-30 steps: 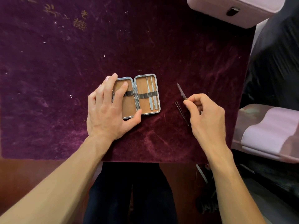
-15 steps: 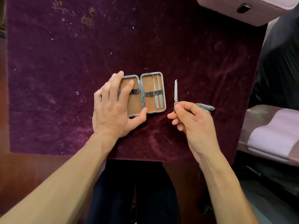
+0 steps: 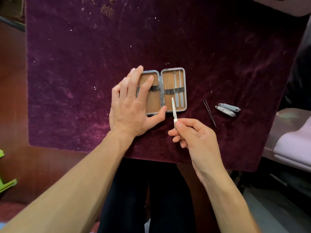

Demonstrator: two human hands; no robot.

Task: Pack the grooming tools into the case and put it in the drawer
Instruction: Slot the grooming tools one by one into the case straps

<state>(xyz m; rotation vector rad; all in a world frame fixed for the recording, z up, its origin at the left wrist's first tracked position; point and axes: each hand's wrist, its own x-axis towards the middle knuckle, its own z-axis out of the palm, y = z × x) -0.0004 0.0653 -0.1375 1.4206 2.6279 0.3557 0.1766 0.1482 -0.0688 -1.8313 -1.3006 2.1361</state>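
Since half a second ago the right hand (image 3: 196,137) has been carrying the file (image 3: 173,110) leftward, and its tip is now lying over the near edge of the case's right half; whether it is touching the lining cannot be told. The right hand is pinching the file's lower end between thumb and forefinger, hiding that end. The left hand (image 3: 133,105) is lying flat, fingers straight, on the left half of the open case (image 3: 185,88), covering much of that half, with the thumb touching the near rim by the hinge. Two slim tools (image 3: 178,91) are sitting under the elastic band in the right half, with bare lining left of them. Tweezers (image 3: 209,112) and two clippers (image 3: 227,109) are lying on the velvet cloth (image 3: 84,73) well right of the case, bare cloth between. A pale box (image 3: 289,7) is being cut off at the top right corner, and a green object (image 3: 6,182) at the left edge is too cropped to identify.
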